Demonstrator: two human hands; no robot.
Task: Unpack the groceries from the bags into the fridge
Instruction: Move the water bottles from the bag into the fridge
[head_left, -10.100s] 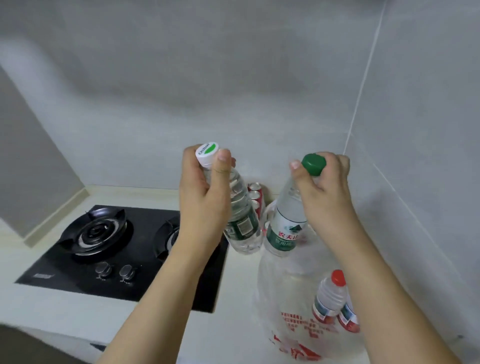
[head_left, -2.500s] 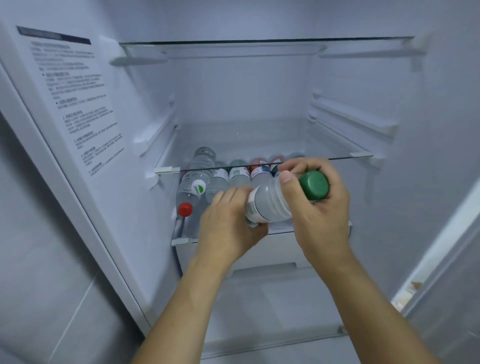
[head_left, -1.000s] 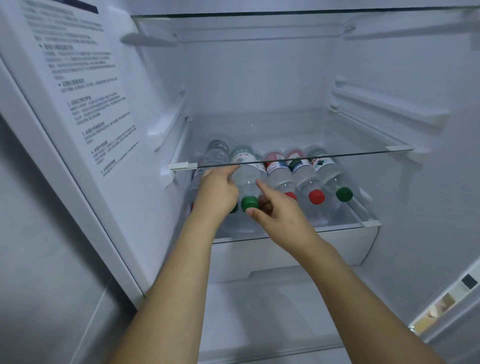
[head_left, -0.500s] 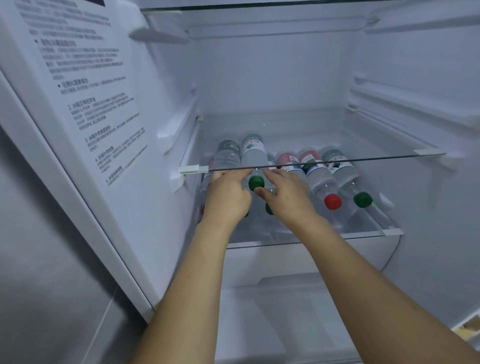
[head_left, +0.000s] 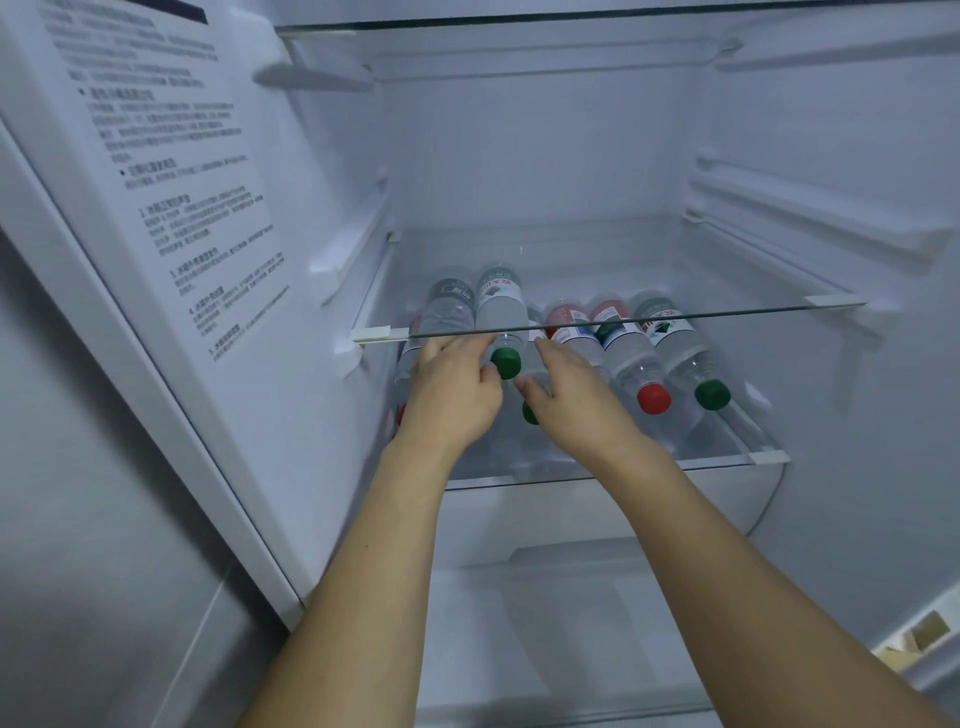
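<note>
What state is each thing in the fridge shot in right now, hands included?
Fridge: open.
Glass shelf: in place, nothing visible on top.
Upper green-capped bottle: lying on the lower bottles, cap outward.
Red-capped bottle: lying flat, cap on.
Right green-capped bottle: lying flat, cap on.
Left hand: fingers on the stacked bottles; grip unclear.
Right hand: open, reaching in.

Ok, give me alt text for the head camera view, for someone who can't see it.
Inside an open fridge, a person's left hand and right hand rest with straight fingers on water bottles lying on a lower glass shelf, either side of a green-capped bottle stacked on top. More bottles with red and green caps lie to the right.
</note>
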